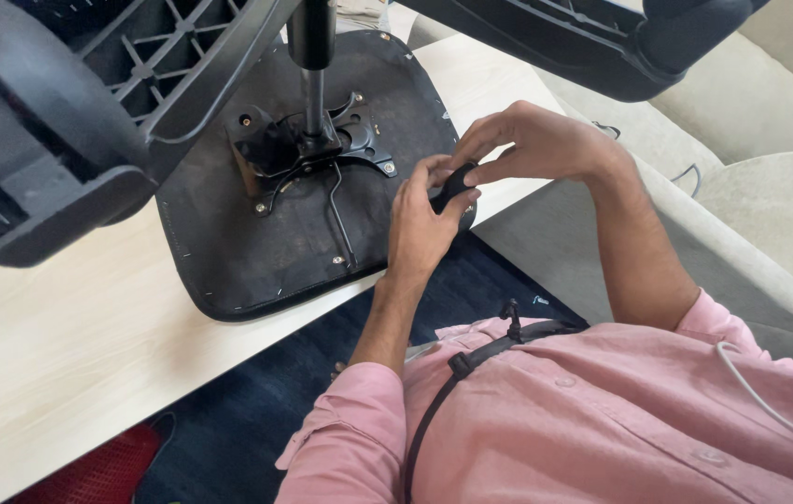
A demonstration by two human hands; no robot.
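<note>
Hands: left hand [420, 224], right hand [532, 145] fingers clamped on black knob [455, 184] | seat underside [266, 233] overhanging table [51, 355] edge

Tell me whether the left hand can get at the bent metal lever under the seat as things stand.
Probably yes: the left hand sits just beside the bent lever, nothing between them, though both hands grip a small black part.

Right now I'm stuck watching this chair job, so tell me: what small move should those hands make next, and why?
Probably steady the small black part and bring it down toward the upturned seat underside. Both the left hand and the right hand pinch it just above the seat's edge, apart from the metal mechanism plate, so it seems unattached; what the part is, I cannot tell.
</note>
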